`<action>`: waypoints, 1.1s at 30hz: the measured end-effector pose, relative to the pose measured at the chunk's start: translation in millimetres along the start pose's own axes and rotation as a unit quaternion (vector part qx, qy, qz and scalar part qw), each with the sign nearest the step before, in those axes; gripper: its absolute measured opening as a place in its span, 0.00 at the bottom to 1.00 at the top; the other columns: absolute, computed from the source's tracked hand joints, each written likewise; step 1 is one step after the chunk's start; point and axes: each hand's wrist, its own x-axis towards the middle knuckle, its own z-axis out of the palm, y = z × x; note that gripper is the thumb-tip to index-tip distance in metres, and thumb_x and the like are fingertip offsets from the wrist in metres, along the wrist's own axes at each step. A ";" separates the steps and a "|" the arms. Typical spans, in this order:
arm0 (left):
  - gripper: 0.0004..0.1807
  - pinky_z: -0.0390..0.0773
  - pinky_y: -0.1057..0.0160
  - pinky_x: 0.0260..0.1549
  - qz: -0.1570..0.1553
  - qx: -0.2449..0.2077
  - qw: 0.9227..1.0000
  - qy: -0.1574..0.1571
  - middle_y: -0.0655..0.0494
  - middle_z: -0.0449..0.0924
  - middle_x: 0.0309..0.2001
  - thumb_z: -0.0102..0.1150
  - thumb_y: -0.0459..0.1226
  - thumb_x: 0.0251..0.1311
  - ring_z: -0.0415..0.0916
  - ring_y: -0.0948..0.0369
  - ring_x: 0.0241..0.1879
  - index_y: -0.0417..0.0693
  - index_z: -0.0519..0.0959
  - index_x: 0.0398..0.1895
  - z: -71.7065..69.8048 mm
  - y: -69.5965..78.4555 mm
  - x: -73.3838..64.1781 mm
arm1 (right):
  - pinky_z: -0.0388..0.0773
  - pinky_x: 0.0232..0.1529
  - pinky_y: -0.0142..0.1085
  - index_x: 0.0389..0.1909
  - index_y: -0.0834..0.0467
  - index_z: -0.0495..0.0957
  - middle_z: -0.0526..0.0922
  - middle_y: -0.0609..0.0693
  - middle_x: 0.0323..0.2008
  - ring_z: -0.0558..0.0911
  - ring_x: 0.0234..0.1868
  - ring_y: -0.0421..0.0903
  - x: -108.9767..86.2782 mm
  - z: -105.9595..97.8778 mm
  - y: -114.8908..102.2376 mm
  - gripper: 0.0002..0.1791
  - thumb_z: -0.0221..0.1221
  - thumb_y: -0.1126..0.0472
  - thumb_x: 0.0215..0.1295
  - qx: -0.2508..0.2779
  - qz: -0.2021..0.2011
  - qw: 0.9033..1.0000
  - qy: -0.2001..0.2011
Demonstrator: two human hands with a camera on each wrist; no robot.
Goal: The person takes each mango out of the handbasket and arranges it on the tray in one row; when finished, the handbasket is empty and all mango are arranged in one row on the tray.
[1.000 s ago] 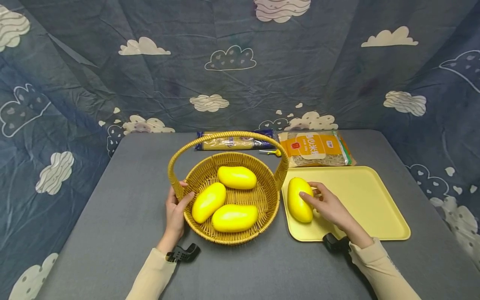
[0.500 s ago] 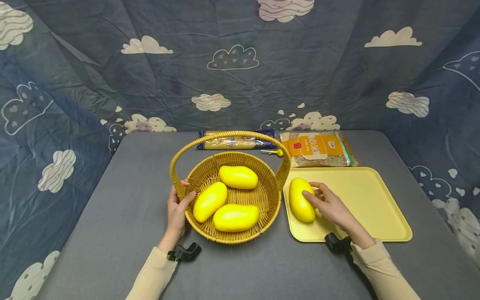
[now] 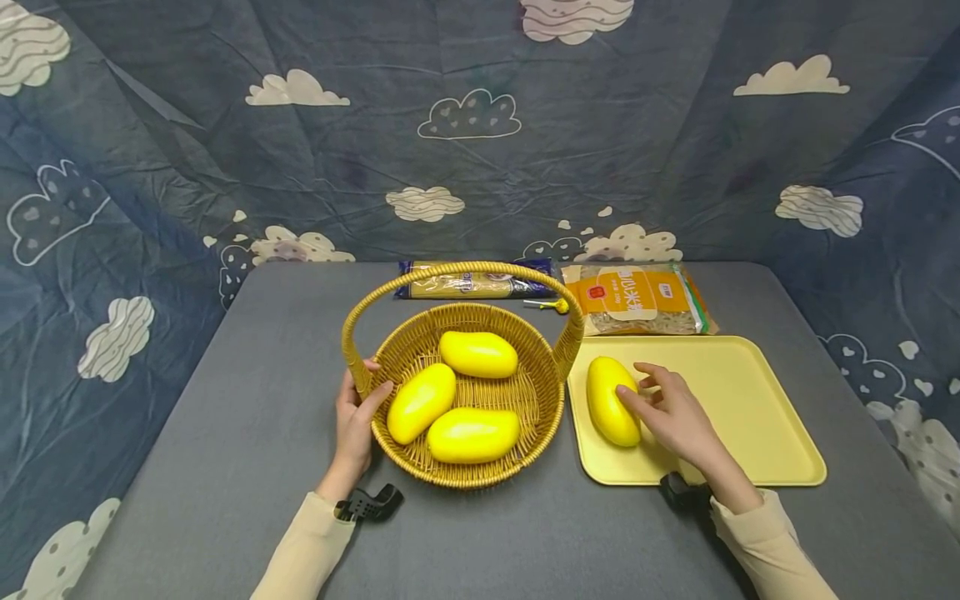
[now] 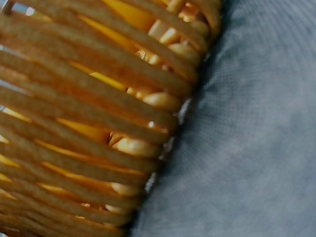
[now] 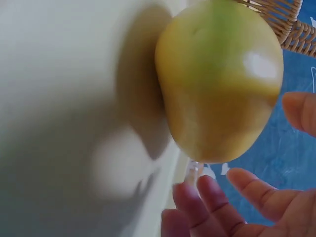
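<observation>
Our loose right fingers [image 5: 259, 193] clear the tray's [image 3: 742, 408] mango [image 3: 611, 404] in wrist view; left hand [image 3: 354, 435] grips a basket [image 3: 468, 478] of mangoes [image 3: 474, 436].

I see my left hand [image 3: 354, 423] gripping at eight o'clock, my right hand [image 3: 675, 418] at four, its thumb [image 5: 302, 112] and fingers [image 5: 216, 200] apart.

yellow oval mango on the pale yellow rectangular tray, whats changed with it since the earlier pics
The yellow oval mango has shifted slightly right on the pale yellow tray. The right hand has let go, its fingers now clear of it. The left hand still grips the golden wicker basket; the three yellow mangoes inside stay put.
</observation>
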 end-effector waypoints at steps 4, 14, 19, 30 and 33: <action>0.17 0.66 0.65 0.46 0.000 0.002 1.000 0.000 0.38 0.67 0.53 0.56 0.27 0.60 0.66 0.53 0.50 0.31 0.66 0.51 -0.1 0.1 0.0 | 0.68 0.39 0.47 0.63 0.64 0.65 0.70 0.64 0.48 0.73 0.44 0.59 -5.4 -0.9 -2.9 0.33 0.55 0.46 0.67 -0.006 -0.019 0.999 0.029; 0.17 0.66 0.64 0.46 -0.009 -0.002 1.000 0.004 0.41 0.69 0.53 0.56 0.27 0.60 0.66 0.52 0.50 0.32 0.67 0.51 0.5 0.2 1.8 | 0.67 0.37 0.45 0.56 0.60 0.74 0.77 0.56 0.43 0.75 0.40 0.52 -11.7 -2.0 -29.1 0.22 0.62 0.57 0.63 -0.004 -0.123 0.986 0.111; 0.17 0.66 0.64 0.46 -0.013 -0.003 1.000 0.004 0.41 0.69 0.53 0.56 0.27 0.60 0.66 0.52 0.50 0.31 0.67 0.51 0.4 0.6 1.4 | 0.69 0.36 0.41 0.48 0.58 0.79 0.81 0.50 0.39 0.77 0.37 0.46 -13.3 -1.0 -47.0 0.16 0.65 0.61 0.59 -0.005 -0.166 0.977 0.131; 0.17 0.66 0.65 0.48 -0.009 0.000 1.000 0.003 0.41 0.68 0.55 0.56 0.28 0.60 0.66 0.53 0.52 0.32 0.67 0.51 0.3 -0.5 2.3 | 0.71 0.33 0.34 0.42 0.51 0.82 0.80 0.36 0.34 0.77 0.33 0.37 -9.1 1.6 -89.8 0.11 0.66 0.61 0.57 -0.011 -0.293 0.950 0.110; 0.17 0.66 0.65 0.48 -0.008 -0.003 1.000 0.003 0.41 0.69 0.55 0.56 0.27 0.60 0.66 0.53 0.52 0.32 0.67 0.51 -0.1 -0.8 1.9 | 0.71 0.34 0.33 0.42 0.49 0.82 0.80 0.35 0.34 0.77 0.34 0.37 -6.3 4.3 -101.7 0.10 0.66 0.59 0.58 -0.011 -0.325 0.942 0.087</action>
